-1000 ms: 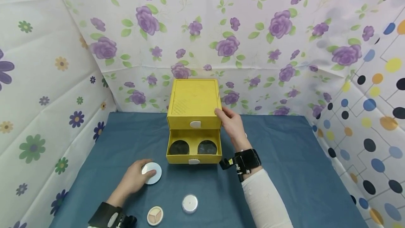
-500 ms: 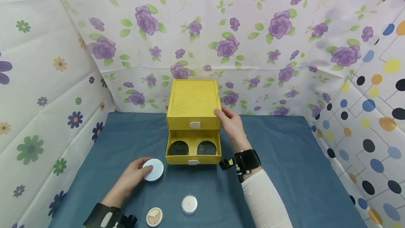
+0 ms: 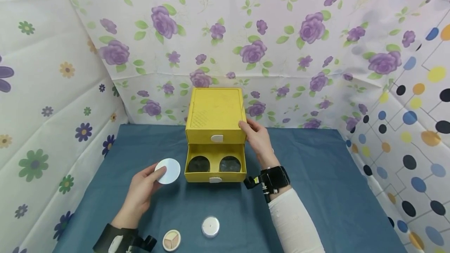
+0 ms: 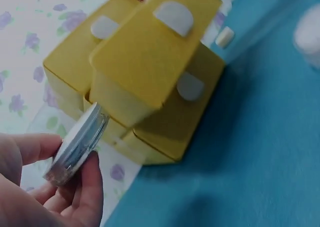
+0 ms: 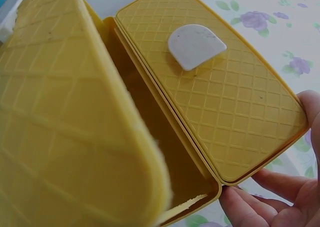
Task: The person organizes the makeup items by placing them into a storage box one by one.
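Note:
My left hand pinches a round compact with a pale flat top, thumb on its face, in front and left of the yellow drawer box. In the left wrist view the compact shows a silvery, shiny rim and is tilted between thumb and fingers. My right hand grips the box's right side near the front, thumb over the top edge. The lower drawer is pulled out and holds two dark round discs. Above it, the upper drawer with a white tab is closed.
A round three-pan makeup palette and a small round white-topped jar sit on the blue cloth near the front. Behind the box hangs a floral curtain, with patterned sheets at both sides.
My left hand has lifted the compact from the cloth and raised it away from me, tilting its face. My right hand stays at the box.

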Available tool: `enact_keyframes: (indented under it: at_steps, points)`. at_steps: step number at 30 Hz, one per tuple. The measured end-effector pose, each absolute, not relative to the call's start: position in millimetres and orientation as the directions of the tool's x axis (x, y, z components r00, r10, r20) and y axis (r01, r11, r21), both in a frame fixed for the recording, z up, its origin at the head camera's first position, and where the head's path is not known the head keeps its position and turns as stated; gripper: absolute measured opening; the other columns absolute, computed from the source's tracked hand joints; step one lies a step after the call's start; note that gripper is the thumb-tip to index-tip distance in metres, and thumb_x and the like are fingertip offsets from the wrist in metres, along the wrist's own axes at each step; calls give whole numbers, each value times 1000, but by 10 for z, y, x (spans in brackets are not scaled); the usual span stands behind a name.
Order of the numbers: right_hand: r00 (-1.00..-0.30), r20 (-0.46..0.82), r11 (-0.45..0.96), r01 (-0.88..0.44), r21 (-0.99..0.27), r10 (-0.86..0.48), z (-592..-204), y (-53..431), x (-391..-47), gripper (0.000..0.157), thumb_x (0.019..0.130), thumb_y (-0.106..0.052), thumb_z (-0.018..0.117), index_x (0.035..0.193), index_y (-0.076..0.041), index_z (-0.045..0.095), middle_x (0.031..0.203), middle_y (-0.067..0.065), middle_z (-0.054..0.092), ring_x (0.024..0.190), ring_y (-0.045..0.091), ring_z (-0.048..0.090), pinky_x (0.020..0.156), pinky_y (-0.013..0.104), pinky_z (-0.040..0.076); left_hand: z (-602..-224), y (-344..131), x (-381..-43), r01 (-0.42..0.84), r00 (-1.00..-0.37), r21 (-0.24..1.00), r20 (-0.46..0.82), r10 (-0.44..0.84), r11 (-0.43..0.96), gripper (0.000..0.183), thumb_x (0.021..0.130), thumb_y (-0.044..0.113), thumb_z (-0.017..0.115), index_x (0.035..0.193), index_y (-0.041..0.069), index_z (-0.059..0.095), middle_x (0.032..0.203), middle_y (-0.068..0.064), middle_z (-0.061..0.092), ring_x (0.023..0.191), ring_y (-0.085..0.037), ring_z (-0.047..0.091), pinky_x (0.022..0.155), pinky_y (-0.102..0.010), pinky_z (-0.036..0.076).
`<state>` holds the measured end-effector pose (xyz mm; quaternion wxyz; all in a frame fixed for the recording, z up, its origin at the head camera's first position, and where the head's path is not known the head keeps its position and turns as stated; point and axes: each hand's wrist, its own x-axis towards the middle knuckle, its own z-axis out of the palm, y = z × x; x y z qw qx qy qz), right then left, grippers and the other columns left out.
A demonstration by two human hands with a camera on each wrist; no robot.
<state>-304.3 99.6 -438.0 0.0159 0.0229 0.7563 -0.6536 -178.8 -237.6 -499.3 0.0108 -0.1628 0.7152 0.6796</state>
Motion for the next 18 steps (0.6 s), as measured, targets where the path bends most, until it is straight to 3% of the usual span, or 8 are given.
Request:
enact_keyframes:
  at_steps: [7, 11, 18]
  points:
    - [-999, -51, 146, 51, -988, 5, -4388, 1004, -3050, 72, 86, -65, 65, 143, -23, 53, 135, 1, 57, 116, 16, 55, 101, 44, 48, -4835, -2285, -1792, -220, -947, 974, -225, -230, -48, 68, 89, 40, 74, 140, 1, 51, 129, -14, 57, 96, -10, 64, 78, -22, 57]
    - [-999, -48, 144, 50, -988, 14, -4390, 1005, -3054, 72, 85, -65, 65, 143, -24, 54, 134, 0, 57, 115, 16, 55, 100, 44, 48, -4711, -2215, -1806, -185, -965, 979, -198, -173, -88, 65, 91, 35, 73, 141, 0, 49, 128, -13, 57, 100, -13, 65, 83, -28, 58]
    - [-999, -45, 141, 46, -989, 8, -4394, 990, -3053, 73, 85, -66, 65, 143, -22, 53, 133, 1, 58, 114, 17, 56, 100, 44, 48, -4543, -2036, -1884, -177, -981, 979, -184, -64, -104, 57, 97, 25, 67, 144, 0, 45, 138, -18, 50, 103, -14, 62, 82, -29, 58]
